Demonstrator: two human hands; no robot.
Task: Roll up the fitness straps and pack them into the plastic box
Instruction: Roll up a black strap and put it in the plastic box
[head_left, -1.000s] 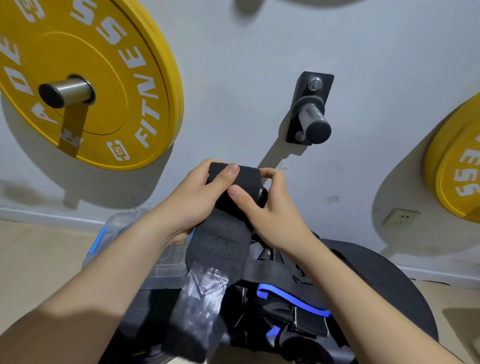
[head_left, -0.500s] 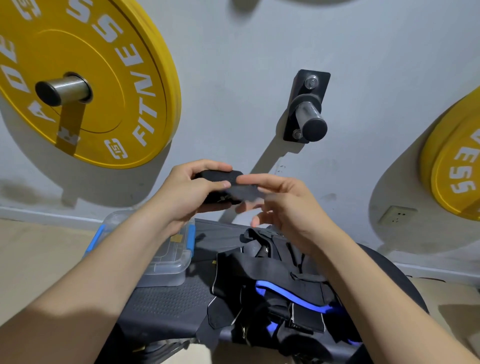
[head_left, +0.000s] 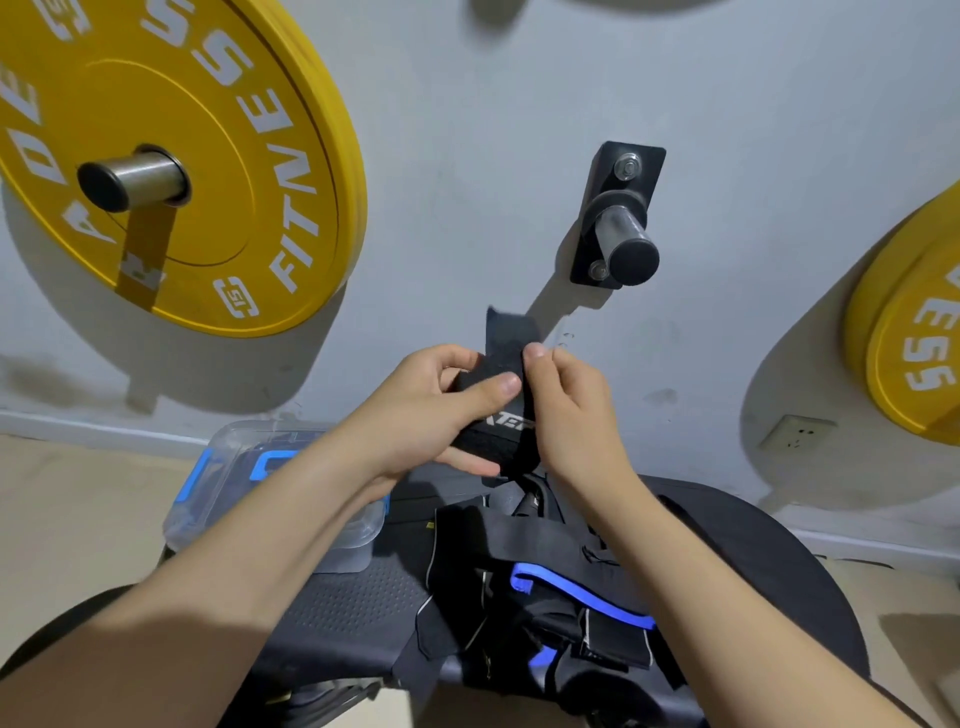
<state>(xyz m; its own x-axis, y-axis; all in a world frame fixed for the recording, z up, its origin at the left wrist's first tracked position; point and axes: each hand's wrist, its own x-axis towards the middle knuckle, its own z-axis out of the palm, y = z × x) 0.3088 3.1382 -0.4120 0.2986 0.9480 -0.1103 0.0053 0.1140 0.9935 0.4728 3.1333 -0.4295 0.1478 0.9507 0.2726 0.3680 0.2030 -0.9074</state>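
Observation:
A black fitness strap with white lettering is held up in front of the wall, mostly rolled, with a loose end sticking upward. My left hand grips the roll, thumb across its front. My right hand pinches the strap's right edge with thumb and forefinger. Below them a pile of black straps with blue trim lies on a dark bench. A clear plastic box with blue clips stands at the bench's left end, partly hidden by my left forearm.
A yellow weight plate hangs on a wall peg at upper left, another yellow plate at right. A bare black wall peg juts out above my hands. A wall socket sits low at right. Beige floor flanks the bench.
The long hanging tail of the strap has been wound in. My hands dropped and turned the roll, then rose again; now a short end stands up and my right hand pinches the edge.

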